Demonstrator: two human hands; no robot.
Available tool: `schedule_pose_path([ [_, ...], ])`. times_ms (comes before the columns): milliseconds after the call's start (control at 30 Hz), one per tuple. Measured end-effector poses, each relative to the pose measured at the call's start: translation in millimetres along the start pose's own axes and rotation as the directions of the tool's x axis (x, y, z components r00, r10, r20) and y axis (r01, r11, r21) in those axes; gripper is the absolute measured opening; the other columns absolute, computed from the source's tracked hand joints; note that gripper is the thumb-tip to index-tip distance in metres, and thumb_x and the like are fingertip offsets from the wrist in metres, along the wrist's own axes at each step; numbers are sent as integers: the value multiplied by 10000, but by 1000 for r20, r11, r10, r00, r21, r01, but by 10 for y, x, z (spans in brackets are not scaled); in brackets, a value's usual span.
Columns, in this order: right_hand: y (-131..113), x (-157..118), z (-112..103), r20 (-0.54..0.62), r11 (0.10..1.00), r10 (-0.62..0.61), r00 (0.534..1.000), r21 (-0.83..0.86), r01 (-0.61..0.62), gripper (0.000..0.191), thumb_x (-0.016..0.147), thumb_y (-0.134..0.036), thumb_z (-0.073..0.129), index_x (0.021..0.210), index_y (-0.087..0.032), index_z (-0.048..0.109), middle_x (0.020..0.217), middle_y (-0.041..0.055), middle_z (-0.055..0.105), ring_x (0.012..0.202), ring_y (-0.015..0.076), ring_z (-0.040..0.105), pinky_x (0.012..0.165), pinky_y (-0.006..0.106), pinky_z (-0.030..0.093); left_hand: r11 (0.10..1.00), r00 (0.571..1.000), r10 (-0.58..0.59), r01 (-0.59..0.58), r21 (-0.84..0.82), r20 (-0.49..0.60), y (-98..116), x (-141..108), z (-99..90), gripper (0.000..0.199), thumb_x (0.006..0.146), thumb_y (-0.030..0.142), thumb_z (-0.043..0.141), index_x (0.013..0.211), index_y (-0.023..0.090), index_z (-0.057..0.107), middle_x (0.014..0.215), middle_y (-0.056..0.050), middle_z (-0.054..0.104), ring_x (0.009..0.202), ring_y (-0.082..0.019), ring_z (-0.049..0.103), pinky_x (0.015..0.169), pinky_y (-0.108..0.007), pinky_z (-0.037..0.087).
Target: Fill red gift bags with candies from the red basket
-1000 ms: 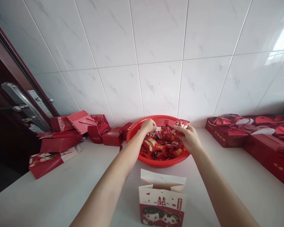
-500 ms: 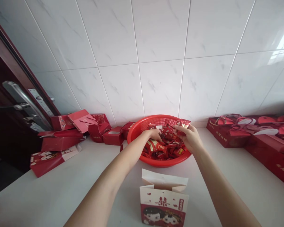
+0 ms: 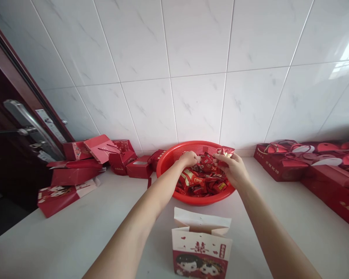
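Observation:
A red plastic basket (image 3: 165,174) full of red-wrapped candies (image 3: 193,179) stands against the wall. My left hand (image 3: 189,159) is over the basket's left half, fingers closed at the candies; what they grip, if anything, is hidden. At the right rim, my right hand (image 3: 234,166) pinches a shiny red candy packet (image 3: 227,151) between thumb and fingers. In front of the basket stands an upright white-and-red paper gift box (image 3: 201,248), its top flaps open and two cartoon figures on its front. Neither hand touches this box.
Several red gift boxes (image 3: 75,172) are heaped on the left of the white counter (image 3: 128,236). More red boxes (image 3: 282,162) with cord handles line the right side. A tiled wall (image 3: 197,108) rises behind, and a dark door with a metal handle (image 3: 29,120) is at the left.
My left hand has risen slightly among the candies, and its fingers have drawn together. My right hand stays in place with its packet. The gift box has not moved.

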State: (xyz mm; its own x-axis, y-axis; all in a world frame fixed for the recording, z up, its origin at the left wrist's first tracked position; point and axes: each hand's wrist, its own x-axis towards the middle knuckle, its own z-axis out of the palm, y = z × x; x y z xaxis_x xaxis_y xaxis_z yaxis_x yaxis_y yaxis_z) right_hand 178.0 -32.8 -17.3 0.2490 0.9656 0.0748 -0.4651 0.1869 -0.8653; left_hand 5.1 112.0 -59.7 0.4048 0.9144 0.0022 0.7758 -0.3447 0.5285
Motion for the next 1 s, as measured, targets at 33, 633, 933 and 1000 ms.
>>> schedule_pose_path([
  [33, 0, 0, 0, -1, 1000, 3, 1000, -1, -3, 338, 413, -244, 925, 617, -167, 666, 665, 4, 654, 634, 137, 613, 567, 251, 538, 1000, 1000, -9, 10, 21, -17, -4, -10, -23, 317, 944, 353, 639, 1196, 161, 652, 1205, -90, 661, 1040, -242, 656, 871, -405, 569],
  [633, -10, 9, 5, -31, 999, 3, 1000, 34, -2, 318, 433, -215, 907, 627, -160, 661, 659, 9, 655, 609, 128, 604, 570, 251, 533, 963, 971, 78, -132, 236, 226, 503, 130, -43, 388, 571, 327, 837, 920, 200, 725, 1168, -147, 717, 1120, -380, 638, 928, -396, 514],
  [933, 4, 14, -17, -17, 1000, 2, 1000, 15, -1, 329, 449, -238, 917, 651, -163, 668, 691, 7, 665, 633, 133, 618, 603, 266, 556, 993, 971, -14, -15, 119, 241, 263, 89, 12, 277, 590, 341, 816, 809, 207, 713, 779, -65, 737, 907, -268, 668, 775, -277, 502],
  [1000, 4, 19, -21, -9, 1000, -4, 1000, 6, 4, 329, 462, -242, 917, 655, -165, 661, 685, 5, 659, 636, 136, 620, 607, 272, 558, 998, 978, -4, -9, 61, 208, 154, -28, 11, 230, 673, 359, 763, 861, 236, 714, 816, -40, 748, 891, -234, 657, 754, -252, 486],
])
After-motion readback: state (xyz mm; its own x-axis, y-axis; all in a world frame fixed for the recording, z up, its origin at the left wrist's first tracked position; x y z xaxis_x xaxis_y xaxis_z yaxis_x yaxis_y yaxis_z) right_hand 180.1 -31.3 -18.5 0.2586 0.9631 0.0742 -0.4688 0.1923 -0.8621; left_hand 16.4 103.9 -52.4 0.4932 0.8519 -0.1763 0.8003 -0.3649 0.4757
